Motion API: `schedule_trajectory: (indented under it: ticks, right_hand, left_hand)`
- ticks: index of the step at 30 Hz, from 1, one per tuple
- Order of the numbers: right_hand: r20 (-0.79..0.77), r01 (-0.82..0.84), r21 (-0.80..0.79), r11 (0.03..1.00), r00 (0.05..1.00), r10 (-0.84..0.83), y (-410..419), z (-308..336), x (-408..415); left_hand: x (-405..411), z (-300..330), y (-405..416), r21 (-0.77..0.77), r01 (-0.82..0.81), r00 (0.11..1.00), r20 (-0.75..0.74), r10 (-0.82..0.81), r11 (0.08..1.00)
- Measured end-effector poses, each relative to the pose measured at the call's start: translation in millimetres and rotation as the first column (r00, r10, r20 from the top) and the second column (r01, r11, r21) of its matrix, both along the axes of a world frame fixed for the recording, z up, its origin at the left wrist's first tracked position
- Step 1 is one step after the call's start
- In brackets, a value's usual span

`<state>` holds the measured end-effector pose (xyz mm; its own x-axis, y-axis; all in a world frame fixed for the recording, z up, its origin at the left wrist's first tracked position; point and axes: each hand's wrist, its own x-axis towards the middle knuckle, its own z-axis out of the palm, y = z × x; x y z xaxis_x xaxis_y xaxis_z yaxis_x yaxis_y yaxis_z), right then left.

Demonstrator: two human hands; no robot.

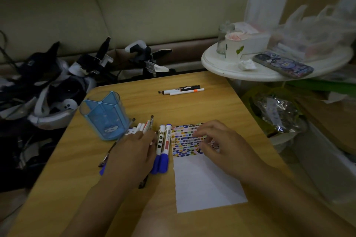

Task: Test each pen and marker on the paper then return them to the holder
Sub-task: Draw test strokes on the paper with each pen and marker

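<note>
A white paper [206, 183] lies on the wooden table [173, 106]; its upper part is covered with small coloured test marks. My right hand [217, 144] rests on those marks with fingers curled and holds nothing. Left of the paper lie two blue-capped markers [163, 146] side by side. A pile of pens and markers [142, 127] lies beside them, partly hidden under my left hand [133, 152], which lies flat on the pile with fingers spread. A blue transparent holder [105, 115] stands upright and empty at the left. Three more pens [181, 90] lie at the table's far side.
A round white side table [221, 63] at the right carries a paper cup [236, 47], a glass jar, a phone [283, 64] and plastic bags. Headsets and dark gear [50, 90] are heaped left of the table. A bin with a green bag [275, 109] stands at the right.
</note>
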<state>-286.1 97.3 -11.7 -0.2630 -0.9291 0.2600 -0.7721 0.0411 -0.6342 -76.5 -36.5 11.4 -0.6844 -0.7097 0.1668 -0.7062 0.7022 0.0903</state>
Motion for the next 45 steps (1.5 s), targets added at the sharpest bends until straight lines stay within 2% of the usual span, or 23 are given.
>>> schedule_trajectory:
  ticks: [15, 19, 22, 25, 27, 34, 40, 45]
  right_hand:
    - [-0.047, -0.013, 0.041, 0.999, 0.999, 0.015, 0.8, -1.1, -1.5]
    - [-0.044, -0.019, 0.040, 0.999, 0.999, 0.021, 2.7, 0.4, -4.4]
    - [-0.028, -0.022, 0.026, 0.999, 0.999, 0.023, 4.3, 1.2, -5.7]
    - [-0.029, -0.025, 0.006, 1.000, 0.999, 0.025, 6.0, 2.0, -6.3]
    - [-0.041, -0.025, -0.002, 1.000, 0.999, 0.024, 6.2, 3.2, -6.9]
    - [-0.088, -0.002, 0.033, 0.999, 0.996, 0.005, 14.2, 6.3, -20.9]
    - [-0.096, 0.071, 0.033, 0.997, 0.993, -0.068, 15.7, 9.7, -45.6]
    - [-0.098, 0.083, 0.036, 0.996, 0.992, -0.080, 11.5, 6.9, -55.1]
  left_hand:
    - [-0.5, -3.7, -2.3, -0.025, 0.055, 0.998, -0.025, -0.056, 0.998]
    - [-1.5, -4.3, -2.0, -0.031, 0.057, 0.998, 0.025, -0.057, 0.998]
    - [-5.7, 3.4, -2.9, -0.007, 0.069, 0.993, -0.092, -0.069, 0.998]
    - [-25.5, 13.4, -12.6, 0.093, 0.058, 0.972, -0.234, -0.035, 0.994]
    - [-53.4, 17.9, -26.5, 0.119, 0.070, 0.967, -0.251, -0.039, 0.990]
    - [-147.3, 16.4, -72.8, 0.165, 0.102, 0.995, -0.019, -0.100, 0.981]
    - [-163.6, 10.7, -78.7, 0.149, 0.115, 0.987, 0.098, -0.130, 0.982]
    - [-164.0, 4.9, -79.3, 0.135, 0.138, 0.979, 0.129, -0.155, 0.981]
